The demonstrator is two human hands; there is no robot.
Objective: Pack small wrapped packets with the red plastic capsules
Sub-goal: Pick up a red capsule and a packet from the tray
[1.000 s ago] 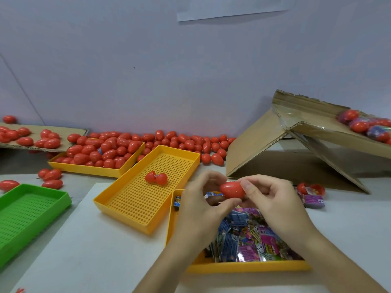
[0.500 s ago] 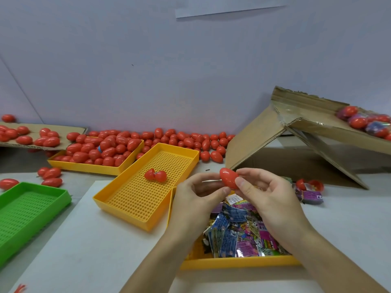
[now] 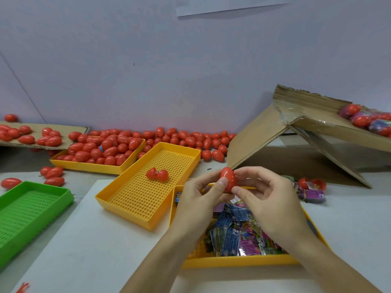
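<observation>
A closed red plastic capsule (image 3: 228, 178) stands nearly upright between both hands, above the near yellow tray (image 3: 237, 262). My left hand (image 3: 198, 199) pinches its left side with thumb and fingers. My right hand (image 3: 264, 201) pinches its right side. Under the hands that tray holds several small wrapped packets (image 3: 237, 233) in blue, pink and purple. An opened red capsule (image 3: 157, 174) lies in the middle yellow mesh tray (image 3: 118, 199).
A far yellow tray (image 3: 88, 166) is heaped with red capsules, and more line the wall (image 3: 190, 140). A green tray (image 3: 31, 210) sits at left. A tilted cardboard box (image 3: 296, 144) stands at right, with an open capsule and packets (image 3: 311, 190) beside it.
The capsule has been lifted and turned from lying sideways to nearly upright between my fingers. Both hands rose slightly above the packet tray.
</observation>
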